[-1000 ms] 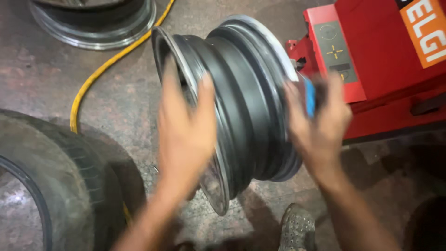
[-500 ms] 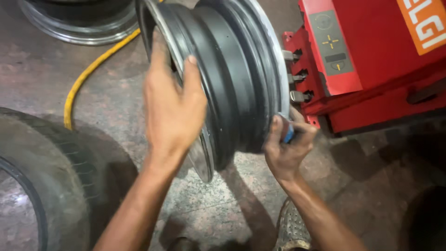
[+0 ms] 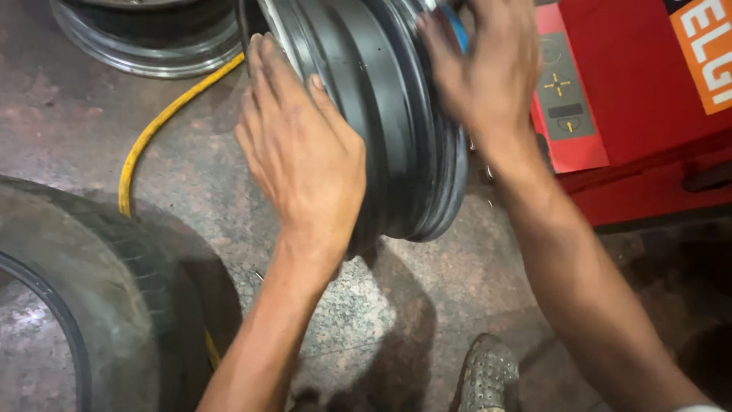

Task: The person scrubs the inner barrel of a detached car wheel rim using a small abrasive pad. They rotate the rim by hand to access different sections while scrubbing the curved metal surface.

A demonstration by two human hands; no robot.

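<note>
standing on edge on the stone floor (image 3: 114,114), the dark steel wheel rim (image 3: 381,114) sits between both hands. the left hand (image 3: 305,152) lies flat with fingers spread on the rim's near flange. the right hand (image 3: 480,69), blurred, presses a small blue thing (image 3: 456,23) against the far edge. a yellow hose (image 3: 152,130) runs past a tyre (image 3: 99,290); a red machine (image 3: 633,114) stands just beside the rim.
</note>
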